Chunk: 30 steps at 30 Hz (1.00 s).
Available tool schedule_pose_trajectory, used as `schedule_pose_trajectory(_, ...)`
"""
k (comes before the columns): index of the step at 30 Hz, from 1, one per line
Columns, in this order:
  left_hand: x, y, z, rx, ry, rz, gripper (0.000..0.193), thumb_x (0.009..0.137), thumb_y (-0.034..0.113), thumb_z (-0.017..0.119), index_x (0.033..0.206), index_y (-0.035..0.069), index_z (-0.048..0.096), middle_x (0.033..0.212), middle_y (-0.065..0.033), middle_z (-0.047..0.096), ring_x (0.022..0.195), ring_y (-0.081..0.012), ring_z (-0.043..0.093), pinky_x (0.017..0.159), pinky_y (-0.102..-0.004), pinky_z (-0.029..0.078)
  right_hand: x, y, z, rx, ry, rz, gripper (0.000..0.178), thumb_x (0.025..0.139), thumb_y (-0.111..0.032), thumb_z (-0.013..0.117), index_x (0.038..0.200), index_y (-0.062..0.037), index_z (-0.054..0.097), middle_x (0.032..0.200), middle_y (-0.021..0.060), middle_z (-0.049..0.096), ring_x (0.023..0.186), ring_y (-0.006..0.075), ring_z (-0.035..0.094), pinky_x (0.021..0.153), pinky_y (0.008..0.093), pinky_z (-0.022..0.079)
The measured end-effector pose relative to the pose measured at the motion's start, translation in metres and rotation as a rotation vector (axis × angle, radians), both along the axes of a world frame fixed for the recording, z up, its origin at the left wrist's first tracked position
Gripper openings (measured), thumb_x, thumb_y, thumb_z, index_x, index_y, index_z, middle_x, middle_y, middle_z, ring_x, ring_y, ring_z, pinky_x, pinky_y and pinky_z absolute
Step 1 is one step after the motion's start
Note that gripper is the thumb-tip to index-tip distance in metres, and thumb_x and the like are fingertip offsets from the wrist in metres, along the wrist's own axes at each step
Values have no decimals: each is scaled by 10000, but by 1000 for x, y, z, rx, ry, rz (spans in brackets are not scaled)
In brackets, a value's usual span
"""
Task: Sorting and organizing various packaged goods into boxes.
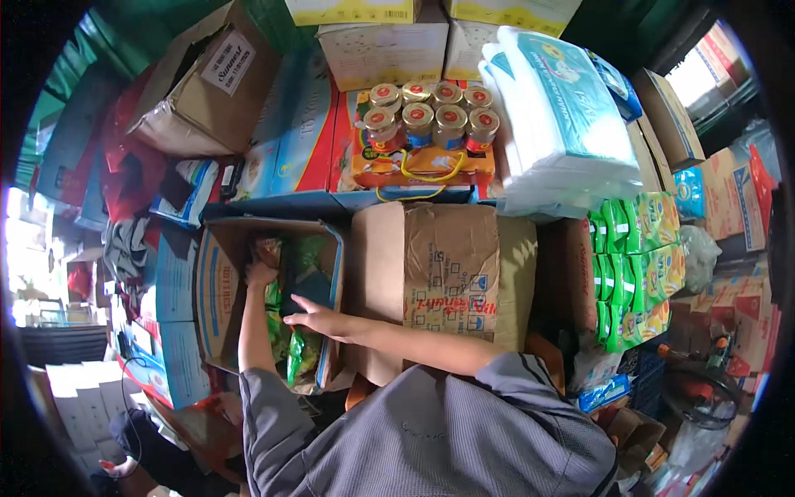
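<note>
An opened cardboard box (217,286) stands left of centre with several small packets inside. Deep in its far left part, my left hand (262,275) is closed at the edge of a reddish-brown packet (267,250); its fingertips are partly hidden. My right hand (321,320) reaches over from the right, fingers apart and holding nothing. Just below its fingers lies a bright green packet (296,356) in the near end of the box. Another green packet (273,296) lies between the hands, and a clear green-tinted wrapper (309,251) sits in the far right corner.
A closed brown carton (451,265) stands right of the box. Behind are gold-lidded jars (416,120) on an orange pack, a stack of white plastic-wrapped packs (563,124) and a tilted carton (186,112). Green pouches (617,273) fill a box on the right.
</note>
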State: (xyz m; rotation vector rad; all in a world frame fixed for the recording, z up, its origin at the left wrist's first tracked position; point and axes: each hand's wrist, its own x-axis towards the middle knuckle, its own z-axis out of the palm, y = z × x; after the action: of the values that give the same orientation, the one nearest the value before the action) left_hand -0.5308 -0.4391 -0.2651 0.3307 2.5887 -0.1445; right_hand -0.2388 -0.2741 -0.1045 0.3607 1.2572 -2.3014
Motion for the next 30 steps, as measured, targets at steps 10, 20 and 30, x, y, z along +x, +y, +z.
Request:
schedule_pose_trajectory(10,16,-3,14,69,-46,-33,1221,694,381,968,1663,-1,330,1619,-362,461,1511,-528,452,1253,-566,425,-6,4,-18,-307,-282,-213,1170,983,-413,788,1797,-94,9,1863,183,91,1724,351,56,1351,567,186)
schedule_pose_trajectory(20,67,5,88,230,104,-445,1154,689,258,961,1608,-87,354,1563,-379,441,1474,-538,444,1249,-538,422,-9,-3,-27,-313,-309,-327,1136,998,-304,741,1793,-99,-43,1870,182,17,1708,431,78,1354,583,210)
schedule_pose_trajectory(30,128,29,209,525,167,-581,1215,692,121,877,1740,53,266,1475,-231,523,1407,-468,506,1175,-544,466,-2,-3,-16,-205,-194,-315,876,992,-320,784,1704,-124,312,1628,92,496,1528,237,431,1216,505,419)
